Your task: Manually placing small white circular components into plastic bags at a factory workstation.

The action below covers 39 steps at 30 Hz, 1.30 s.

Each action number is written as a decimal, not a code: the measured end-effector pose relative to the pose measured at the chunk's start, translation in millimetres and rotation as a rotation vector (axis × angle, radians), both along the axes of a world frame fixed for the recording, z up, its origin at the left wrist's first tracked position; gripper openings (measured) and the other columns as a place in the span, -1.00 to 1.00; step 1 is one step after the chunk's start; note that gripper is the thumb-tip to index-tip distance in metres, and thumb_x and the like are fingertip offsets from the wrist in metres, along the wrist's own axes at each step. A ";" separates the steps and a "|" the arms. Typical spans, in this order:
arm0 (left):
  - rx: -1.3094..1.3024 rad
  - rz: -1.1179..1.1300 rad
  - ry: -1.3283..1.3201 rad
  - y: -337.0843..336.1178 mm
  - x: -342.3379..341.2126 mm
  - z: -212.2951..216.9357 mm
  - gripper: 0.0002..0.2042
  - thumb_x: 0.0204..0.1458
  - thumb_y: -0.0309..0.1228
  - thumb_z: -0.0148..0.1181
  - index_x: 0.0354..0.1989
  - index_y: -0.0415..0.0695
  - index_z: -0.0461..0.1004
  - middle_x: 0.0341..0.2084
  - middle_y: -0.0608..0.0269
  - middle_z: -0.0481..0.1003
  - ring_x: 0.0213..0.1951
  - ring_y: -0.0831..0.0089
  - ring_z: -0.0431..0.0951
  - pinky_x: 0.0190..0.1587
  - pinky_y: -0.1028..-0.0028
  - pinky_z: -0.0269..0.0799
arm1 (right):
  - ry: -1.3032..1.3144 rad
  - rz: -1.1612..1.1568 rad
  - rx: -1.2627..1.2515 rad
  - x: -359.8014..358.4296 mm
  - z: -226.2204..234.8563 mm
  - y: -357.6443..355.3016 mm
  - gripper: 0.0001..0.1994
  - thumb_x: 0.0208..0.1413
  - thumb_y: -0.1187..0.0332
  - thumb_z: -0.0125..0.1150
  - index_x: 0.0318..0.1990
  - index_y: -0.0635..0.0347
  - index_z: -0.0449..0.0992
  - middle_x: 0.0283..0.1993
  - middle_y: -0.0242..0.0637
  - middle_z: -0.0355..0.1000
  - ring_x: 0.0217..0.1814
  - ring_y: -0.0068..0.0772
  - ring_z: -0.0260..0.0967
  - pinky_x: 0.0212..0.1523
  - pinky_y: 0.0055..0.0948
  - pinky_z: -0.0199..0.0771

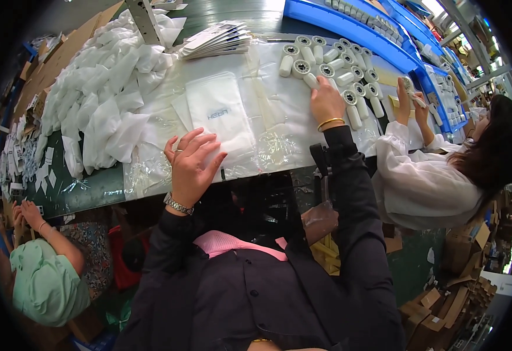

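Note:
A stack of white frosted pouches lies in front of me on the plastic-covered table. My left hand is open with its fingers spread, at the stack's near left edge, with nothing held in it. To the right, my right hand reaches into a group of white round-headed handheld devices. Its fingers close on the handle of one device; the fingertips are partly hidden. Several more devices lie around that hand, their round heads showing dark centres.
A heap of filled white pouches covers the table's left side. Printed leaflets lie fanned beside a metal post. Blue trays line the back right. A co-worker in white handles a device; another in green sits left.

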<state>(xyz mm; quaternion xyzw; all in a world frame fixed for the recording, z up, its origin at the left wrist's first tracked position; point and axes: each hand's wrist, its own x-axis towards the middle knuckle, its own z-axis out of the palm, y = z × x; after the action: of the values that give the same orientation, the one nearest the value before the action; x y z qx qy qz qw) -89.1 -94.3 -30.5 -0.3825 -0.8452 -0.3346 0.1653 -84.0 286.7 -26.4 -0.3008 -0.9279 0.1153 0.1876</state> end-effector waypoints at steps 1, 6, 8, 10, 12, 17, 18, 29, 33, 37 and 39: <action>-0.002 -0.002 -0.001 -1.3 -0.8 -1.1 -0.81 0.17 -0.24 0.48 -0.11 0.02 0.74 0.02 0.37 0.70 0.30 0.31 0.54 0.45 0.06 -0.04 | -0.055 -0.006 -0.023 7.3 6.2 -4.6 -0.59 0.33 0.27 0.26 0.30 0.03 0.54 -0.04 -0.03 0.67 0.03 0.18 0.62 0.06 0.06 0.59; 0.082 -0.064 -0.054 -4.2 -3.6 -2.2 -0.90 0.15 -0.28 0.49 -0.29 0.01 0.73 -0.09 0.37 0.73 0.20 0.31 0.63 0.44 0.02 -0.03 | 0.066 0.176 0.054 47.4 1.0 -12.8 -0.62 0.35 0.18 0.25 0.27 -0.05 0.57 -0.06 -0.07 0.66 0.04 0.14 0.61 0.07 0.03 0.57; 0.103 -0.067 -0.062 -5.5 -2.9 -1.0 -0.90 0.15 -0.29 0.50 -0.32 0.01 0.73 -0.12 0.36 0.73 0.15 0.32 0.66 0.44 0.03 -0.03 | 0.109 0.182 0.018 57.9 -3.4 -17.9 -0.62 0.34 0.14 0.27 0.26 -0.05 0.58 -0.07 -0.09 0.66 0.03 0.13 0.61 0.07 0.02 0.57; 0.107 -0.069 -0.060 -5.4 -4.0 -2.4 -0.91 0.15 -0.30 0.49 -0.32 0.01 0.73 -0.12 0.36 0.74 0.15 0.32 0.66 0.44 0.03 -0.03 | 0.209 0.198 -0.044 63.6 5.2 -30.3 -0.60 0.32 0.07 0.31 0.23 -0.03 0.60 -0.08 -0.12 0.65 0.01 0.10 0.61 0.06 -0.02 0.57; 0.110 -0.063 -0.055 -8.4 -3.7 -5.2 -0.91 0.15 -0.31 0.49 -0.32 0.01 0.73 -0.12 0.36 0.74 0.14 0.32 0.67 0.43 0.03 -0.02 | 0.179 0.199 0.001 68.1 12.7 -54.0 -0.59 0.30 0.04 0.34 0.21 -0.03 0.61 -0.09 -0.13 0.65 -0.01 0.08 0.61 0.06 -0.04 0.57; 0.078 -0.054 -0.079 -7.4 -6.2 -4.9 -0.96 0.18 -0.37 0.46 -0.28 0.00 0.72 -0.06 0.34 0.74 0.19 0.33 0.65 0.46 0.07 -0.03 | 0.151 0.206 0.134 68.9 7.5 -73.3 -0.54 0.21 -0.01 0.44 0.16 0.00 0.65 -0.11 -0.14 0.66 -0.04 0.03 0.61 0.05 -0.08 0.57; 0.089 -0.062 -0.083 -5.1 -6.4 -5.1 -0.96 0.18 -0.37 0.46 -0.28 0.00 0.72 -0.06 0.34 0.74 0.18 0.33 0.65 0.46 0.07 -0.03 | 0.169 0.204 0.162 67.5 4.3 -71.6 -0.53 0.19 -0.02 0.46 0.16 0.00 0.66 -0.11 -0.13 0.66 -0.05 0.02 0.62 0.05 -0.08 0.57; 0.074 -0.097 -0.070 -4.4 -8.2 -15.2 -0.95 0.14 -0.42 0.44 -0.27 -0.03 0.68 -0.06 0.30 0.71 0.17 0.28 0.64 0.51 0.04 -0.01 | 0.249 0.183 0.091 65.3 -18.3 -73.6 -0.64 0.09 0.14 0.45 -0.01 0.08 0.62 -0.22 -0.15 0.63 -0.15 0.00 0.61 -0.09 -0.05 0.57; 0.064 -0.136 -0.034 -15.9 -3.5 -11.5 -0.94 0.18 -0.44 0.43 -0.24 -0.07 0.66 -0.03 0.28 0.71 0.20 0.29 0.63 0.52 0.08 0.00 | 0.297 0.110 0.113 71.4 -10.3 -101.3 -0.61 0.09 0.15 0.45 0.02 0.11 0.61 -0.17 -0.09 0.62 -0.13 0.04 0.61 -0.10 -0.05 0.57; 0.021 -0.081 -0.047 -19.6 -0.2 -8.0 -0.95 0.19 -0.44 0.42 -0.23 -0.05 0.67 -0.03 0.26 0.71 0.20 0.29 0.62 0.52 0.08 -0.02 | 0.511 0.209 -0.274 83.5 9.4 -119.0 -0.53 0.13 0.23 0.48 0.18 0.14 0.59 -0.09 -0.10 0.63 -0.18 -0.17 0.60 -0.15 -0.26 0.59; 0.035 -0.062 -0.051 -22.2 1.4 -9.4 -0.93 0.15 -0.44 0.44 -0.22 -0.03 0.67 -0.01 0.28 0.70 0.20 0.27 0.62 0.53 0.04 -0.05 | 0.576 0.348 -0.547 96.4 19.1 -147.4 -0.49 0.15 0.27 0.49 0.26 0.14 0.57 -0.06 -0.15 0.64 -0.22 -0.33 0.57 -0.18 -0.37 0.58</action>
<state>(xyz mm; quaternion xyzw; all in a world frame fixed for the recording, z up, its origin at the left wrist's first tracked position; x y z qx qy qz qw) -87.7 -116.5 -39.9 -0.3970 -0.8308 -0.3640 0.1400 12.4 139.3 -7.2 -0.1339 -0.8099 0.4661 0.3299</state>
